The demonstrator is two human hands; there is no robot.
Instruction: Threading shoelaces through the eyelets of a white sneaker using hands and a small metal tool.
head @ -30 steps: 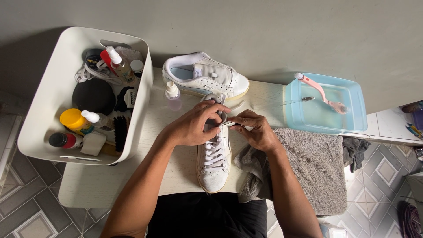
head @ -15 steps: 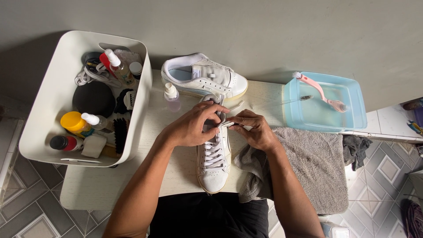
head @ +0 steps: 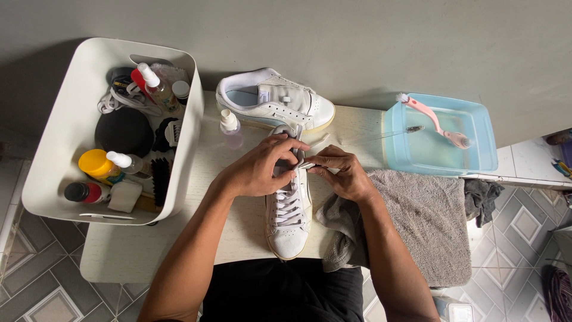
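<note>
Laces on a white sneaker (head: 288,214) are gripped near the tongue by both hands: the left hand (head: 257,173) is curled over the upper eyelets, and the right hand (head: 342,174) is pinched on a lace end (head: 308,166) beside it. This shoe is laid lengthwise on a pale table (head: 119,256), toe toward the person, its toe cap clean and its sole cream. A second sneaker (head: 274,102) is set sideways just behind. A grey towel (head: 417,226) is spread at the right.
</note>
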